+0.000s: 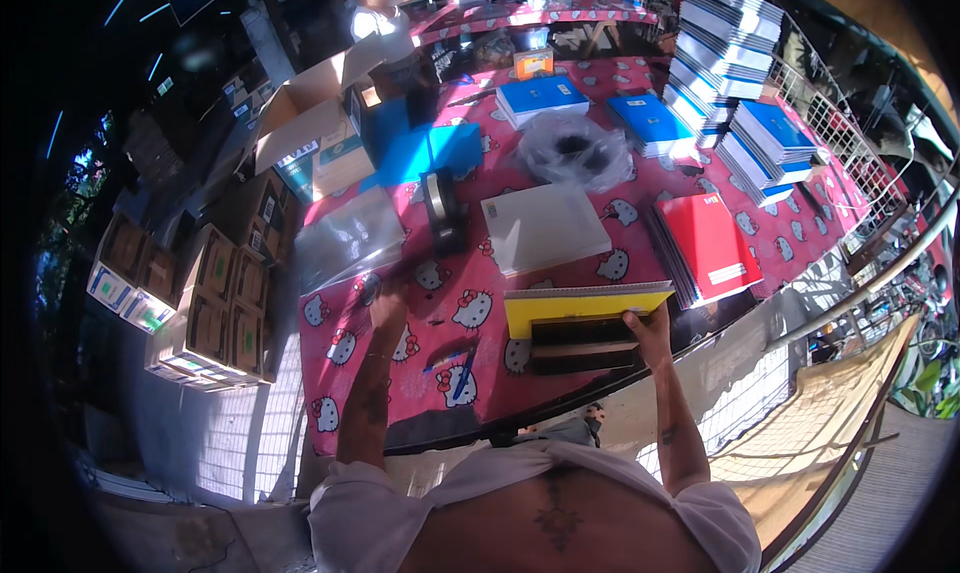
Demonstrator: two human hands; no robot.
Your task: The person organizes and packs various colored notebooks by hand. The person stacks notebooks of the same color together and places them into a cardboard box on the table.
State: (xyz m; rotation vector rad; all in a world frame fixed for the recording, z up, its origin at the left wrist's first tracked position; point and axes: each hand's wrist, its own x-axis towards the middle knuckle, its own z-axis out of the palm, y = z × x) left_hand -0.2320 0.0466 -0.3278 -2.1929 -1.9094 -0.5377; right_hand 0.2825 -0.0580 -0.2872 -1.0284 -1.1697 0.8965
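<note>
My right hand (650, 335) grips the right end of a yellow spiral notebook (530, 318), thumb on its front. The notebook is tilted up near the table's front edge, above a dark object with pale strips (585, 345). My left hand (386, 301) reaches over the table, beside the near edge of a pile of clear plastic sleeves (350, 235). Shadow blurs its fingers, so their grip is unclear. Between my hands lie blue pens (463, 371). A grey-white notebook (546, 229) lies beyond the yellow one, and a stack of red notebooks (706, 245) is to its right.
A black tape dispenser (441, 211) and a roll of clear plastic (574, 151) sit mid-table. Blue notebooks (543, 95) and a tall notebook stack (715, 63) stand farther back. Cardboard boxes (215, 303) line the left side. Another person (382, 23) is at the far left.
</note>
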